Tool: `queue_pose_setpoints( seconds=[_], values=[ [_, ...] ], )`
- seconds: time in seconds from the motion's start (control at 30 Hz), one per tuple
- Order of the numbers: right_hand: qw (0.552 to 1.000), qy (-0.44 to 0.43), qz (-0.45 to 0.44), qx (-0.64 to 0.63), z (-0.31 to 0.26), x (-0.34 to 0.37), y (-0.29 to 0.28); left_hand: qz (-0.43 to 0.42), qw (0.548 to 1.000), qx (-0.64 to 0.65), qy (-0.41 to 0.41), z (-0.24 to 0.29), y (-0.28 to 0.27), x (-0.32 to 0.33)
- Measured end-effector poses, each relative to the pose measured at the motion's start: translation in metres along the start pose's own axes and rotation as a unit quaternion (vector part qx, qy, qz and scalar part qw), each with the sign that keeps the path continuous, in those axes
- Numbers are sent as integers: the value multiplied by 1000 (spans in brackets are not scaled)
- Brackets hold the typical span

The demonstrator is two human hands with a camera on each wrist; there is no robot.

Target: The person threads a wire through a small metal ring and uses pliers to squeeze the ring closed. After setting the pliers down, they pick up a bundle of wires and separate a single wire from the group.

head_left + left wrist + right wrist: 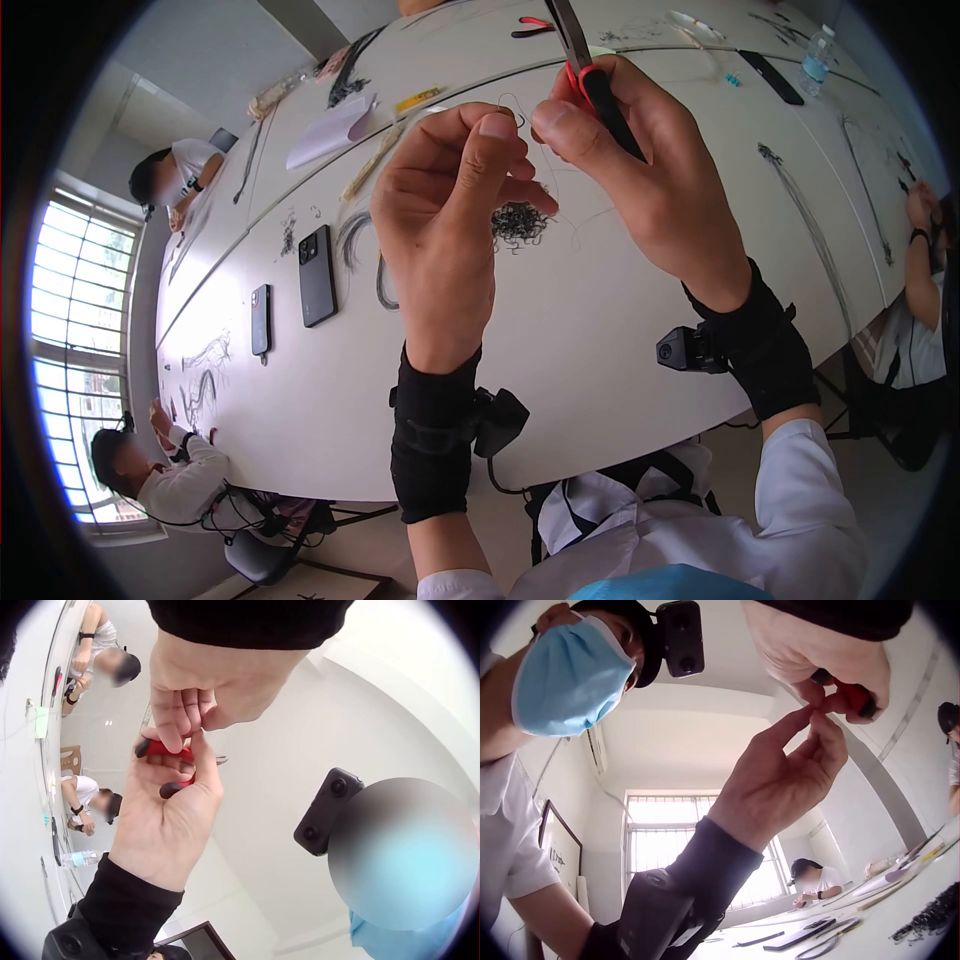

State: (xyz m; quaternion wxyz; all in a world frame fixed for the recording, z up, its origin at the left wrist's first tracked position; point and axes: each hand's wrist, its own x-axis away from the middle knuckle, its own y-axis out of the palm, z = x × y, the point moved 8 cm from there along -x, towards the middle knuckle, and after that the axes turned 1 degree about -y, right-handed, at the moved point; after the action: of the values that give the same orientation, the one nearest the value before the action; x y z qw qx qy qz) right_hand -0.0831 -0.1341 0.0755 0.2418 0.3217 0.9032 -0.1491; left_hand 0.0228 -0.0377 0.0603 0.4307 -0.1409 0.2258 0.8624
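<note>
In the head view my left hand (pixel 437 205) is raised over the table, its thumb and index finger pinching a thin dark wire (pixel 508 97) that curves up past the fingertips. My right hand (pixel 655 170) grips pliers (pixel 604 100) with red and black handles, their metal nose pointing away from me. Its thumb and fingertips come close to the left fingertips; the left wrist view shows the pliers (pixel 181 753) lying across the right palm. Below the hands, a heap of small bent dark wire pieces (pixel 520 228) lies on the table, partly hidden by the left fingers.
On the white table (pixel 600 400) lie two phones (pixel 317 275) at left, wire bundles (pixel 805 215) at right, white paper (pixel 328 133) and another pair of red-handled pliers (pixel 533 27) at the back. A water bottle (pixel 817 60) stands far right. Other people sit around the table.
</note>
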Motion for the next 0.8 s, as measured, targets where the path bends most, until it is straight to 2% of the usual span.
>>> queue_pose_setpoints(
  seconds=[0.17, 0.3, 0.47, 0.8],
  values=[
    [984, 99, -143, 38, -7, -1, -1, 67, 980, -149, 113, 20, -13, -3],
    [973, 140, -174, 55, 4, 5, 2, 88, 963, -218, 134, 21, -13, 0],
    [970, 149, -169, 87, 4, 5, 4, 87, 941, -284, 162, 21, -12, 0],
    [974, 134, -147, 113, 4, 3, 2, 102, 945, -272, 153, 20, -15, -1]
  ],
)
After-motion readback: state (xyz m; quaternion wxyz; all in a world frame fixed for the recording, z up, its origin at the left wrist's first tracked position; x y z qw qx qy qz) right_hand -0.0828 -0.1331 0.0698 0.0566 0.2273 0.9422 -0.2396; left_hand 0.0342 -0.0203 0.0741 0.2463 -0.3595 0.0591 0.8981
